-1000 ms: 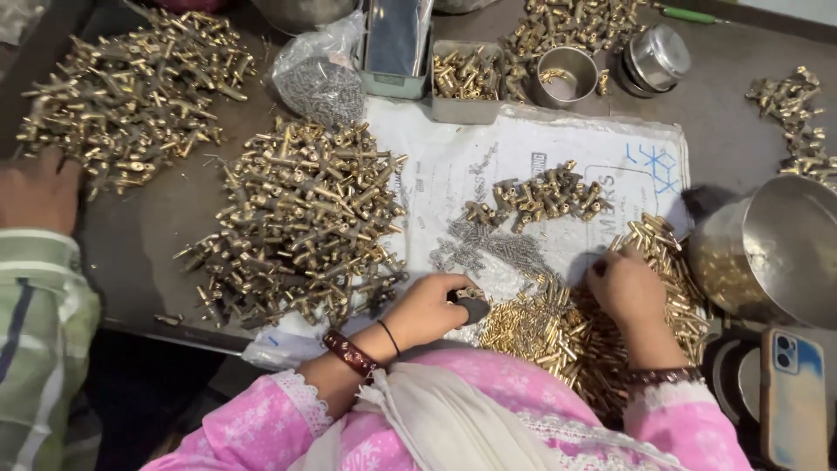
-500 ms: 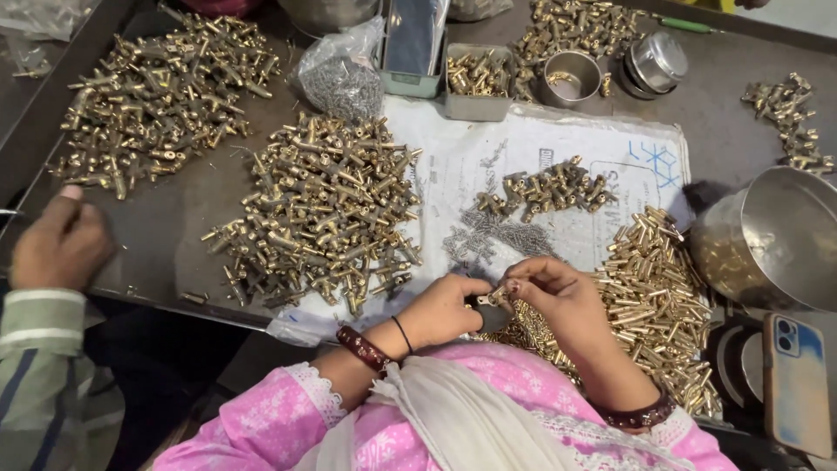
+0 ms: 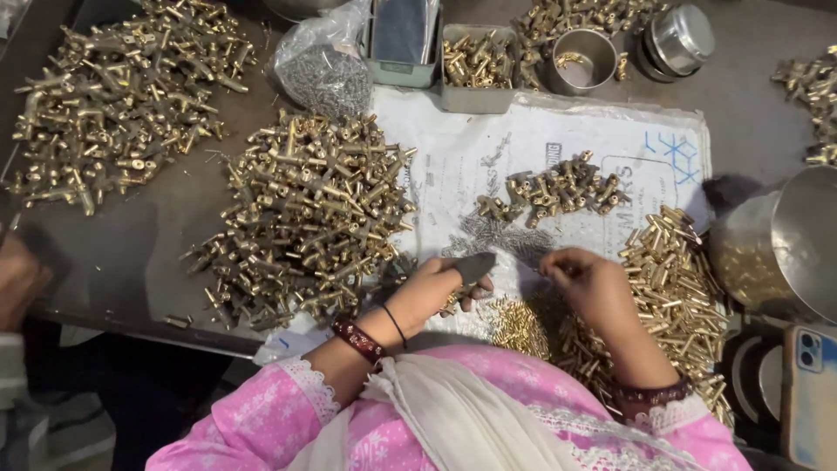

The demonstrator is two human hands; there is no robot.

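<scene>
My left hand (image 3: 433, 290) is curled around a small brass fitting (image 3: 452, 302), and a dark guard covers its thumb tip. My right hand (image 3: 586, 281) hovers a short way to the right with its fingertips pinched together; whether anything is between them is hidden. Between and just beyond the hands lies a scatter of thin silvery pins (image 3: 506, 237) on a printed white sheet (image 3: 488, 157). A heap of tiny brass pieces (image 3: 516, 323) sits below my hands. Short brass tubes (image 3: 673, 279) are piled right of my right hand.
A big pile of brass fittings (image 3: 305, 209) lies left of my left hand, another (image 3: 113, 96) far left, a small cluster (image 3: 558, 187) on the sheet. Bag of pins (image 3: 323, 70), tin box (image 3: 475, 61), steel cups (image 3: 586, 57), steel bowl (image 3: 785, 244), phone (image 3: 811, 384). Another person's hand (image 3: 17, 279) at left edge.
My right hand came off the tube pile toward my left hand, then drew slightly apart to the right. The other person's hand at the left slid down toward the table edge.
</scene>
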